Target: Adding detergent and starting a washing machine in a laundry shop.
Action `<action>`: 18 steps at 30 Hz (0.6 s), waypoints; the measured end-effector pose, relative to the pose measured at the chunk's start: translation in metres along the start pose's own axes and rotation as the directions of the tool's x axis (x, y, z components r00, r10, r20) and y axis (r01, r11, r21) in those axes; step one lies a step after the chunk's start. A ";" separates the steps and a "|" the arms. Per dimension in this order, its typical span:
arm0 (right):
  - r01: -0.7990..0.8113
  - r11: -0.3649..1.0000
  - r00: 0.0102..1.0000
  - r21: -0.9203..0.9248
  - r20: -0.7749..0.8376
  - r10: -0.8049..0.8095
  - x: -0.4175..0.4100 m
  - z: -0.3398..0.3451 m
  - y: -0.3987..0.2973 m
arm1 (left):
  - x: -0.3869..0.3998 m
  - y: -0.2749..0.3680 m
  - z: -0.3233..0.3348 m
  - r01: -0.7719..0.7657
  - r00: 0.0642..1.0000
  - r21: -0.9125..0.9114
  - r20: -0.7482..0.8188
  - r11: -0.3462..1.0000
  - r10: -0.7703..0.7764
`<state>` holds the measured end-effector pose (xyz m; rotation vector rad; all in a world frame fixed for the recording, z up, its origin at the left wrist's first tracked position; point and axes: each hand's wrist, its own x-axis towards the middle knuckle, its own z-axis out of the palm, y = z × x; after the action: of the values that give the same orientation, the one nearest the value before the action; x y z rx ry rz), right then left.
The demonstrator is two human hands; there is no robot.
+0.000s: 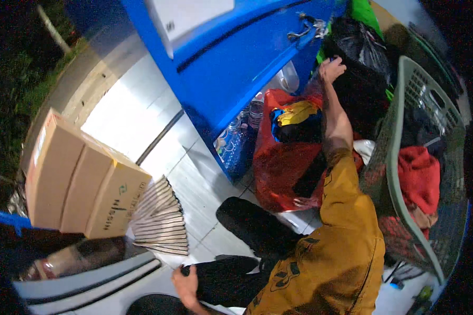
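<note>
My right hand reaches up beside the black plastic bag, its fingers curled; what lies inside them cannot be made out. Below that forearm stands a red plastic bag with its mouth spread, showing yellow, blue and black contents. Down at the lower left, my left hand rests by the knee of my black trousers, with nothing visible in it. The mustard sleeve covers my right upper arm. A blue panel rises left of the right hand, with a bunch of keys near its upper end.
A grey-green laundry basket holding red cloth stands at the right. Clear plastic bottles lie by the blue panel's lower edge. At the left are cardboard boxes bearing writing and a striped cloth, near white floor tiles.
</note>
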<state>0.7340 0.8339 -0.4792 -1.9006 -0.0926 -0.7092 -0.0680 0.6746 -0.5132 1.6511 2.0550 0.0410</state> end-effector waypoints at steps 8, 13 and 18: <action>0.475 0.880 0.847 -0.004 -0.269 -0.459 -0.105 -0.156 -0.164 | 0.063 -0.045 -0.008 0.018 0.917 0.273 0.379 0.962 -0.125; 0.438 0.899 0.891 0.007 -0.135 -0.434 -0.111 -0.234 -0.213 | -0.010 0.087 -0.106 -0.427 0.774 -0.110 0.468 0.897 0.426; 0.319 0.946 0.898 0.055 0.303 -0.320 -0.151 -0.321 -0.285 | -0.104 0.207 -0.186 -0.586 0.694 -0.387 0.214 0.712 0.688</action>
<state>0.3652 0.7207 -0.2386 -2.0020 -0.6174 -0.6196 0.0614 0.6855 -0.2461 1.9401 1.0610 0.2629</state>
